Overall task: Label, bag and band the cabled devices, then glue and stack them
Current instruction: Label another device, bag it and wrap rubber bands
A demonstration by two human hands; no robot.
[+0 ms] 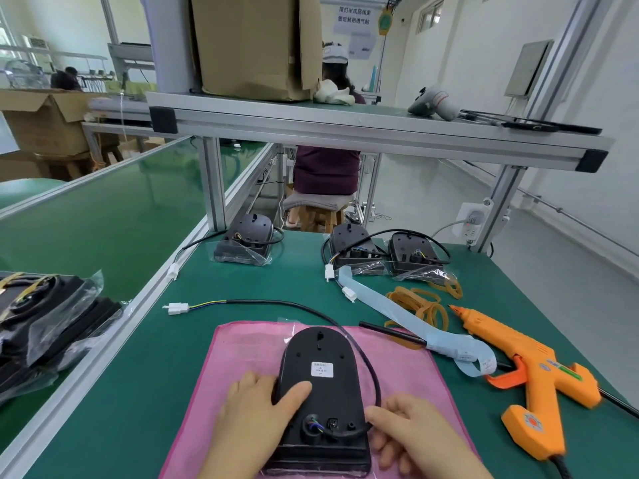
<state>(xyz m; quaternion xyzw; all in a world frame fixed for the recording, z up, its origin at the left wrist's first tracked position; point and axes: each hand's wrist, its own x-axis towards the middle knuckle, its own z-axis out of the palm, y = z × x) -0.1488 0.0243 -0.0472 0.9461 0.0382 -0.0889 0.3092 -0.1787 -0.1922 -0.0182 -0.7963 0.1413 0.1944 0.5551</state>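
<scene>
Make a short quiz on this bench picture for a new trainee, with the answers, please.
1. True or false: the device on the pink cloth already bears a white label.
2. Which tool lies right of the cloth? A. orange glue gun B. scissors C. tape dispenser
3. Fill in: the left hand and right hand both ___ the device.
Key: 1 true; 2 A; 3 hold.

Matt black plastic device (pixel 320 385) on pink cloth (pixel 249 344); glossy orange plastic glue gun (pixel 529 378).

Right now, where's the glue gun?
Head view, right side: the orange glue gun lies on the green table, right of the pink cloth, near the rubber bands.
</scene>
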